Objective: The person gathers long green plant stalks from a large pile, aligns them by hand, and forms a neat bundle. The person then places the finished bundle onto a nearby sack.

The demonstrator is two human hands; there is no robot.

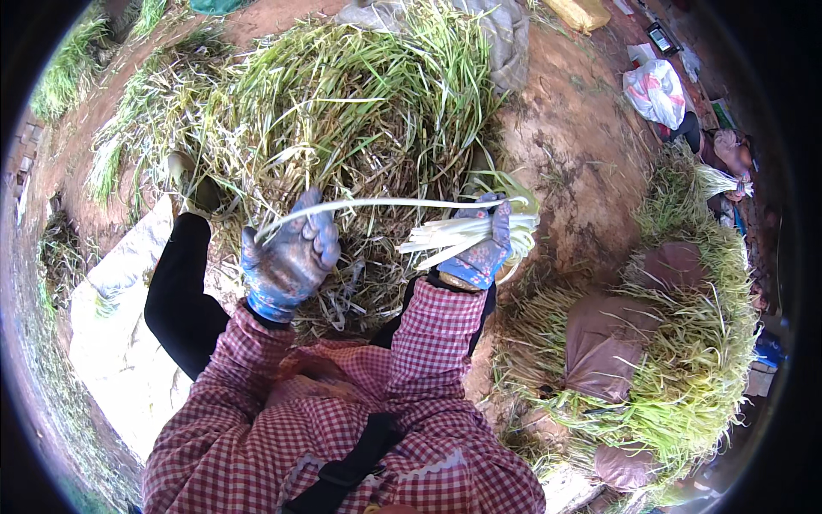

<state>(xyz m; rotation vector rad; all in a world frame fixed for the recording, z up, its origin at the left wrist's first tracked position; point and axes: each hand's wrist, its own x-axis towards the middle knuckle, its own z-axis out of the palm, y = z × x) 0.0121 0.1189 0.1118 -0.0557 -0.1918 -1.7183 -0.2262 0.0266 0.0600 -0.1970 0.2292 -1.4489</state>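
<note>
My right hand (478, 241), in a blue floral work glove, is closed around a bundle of pale, white-stalked plants (443, 238), whose stalk ends point left. One long pale stalk (379, 202) stretches from that hand across to my left hand (289, 254). My left hand wears a matching, soiled glove, palm up, with fingers partly curled; the stalk's far end lies by its thumb, and whether the fingers grip it cannot be told. Beyond both hands spreads a big heap of long green and yellowish leafy stalks (359, 109).
More stalks (693, 372) lie to the right, partly under brown cloths (610, 340). A white sheet (122, 334) lies at left beside my bent leg. Reddish bare soil (559, 148) shows right of the heap. Another person's hand (738, 186) holds a bundle at far right, near a plastic bag (655, 93).
</note>
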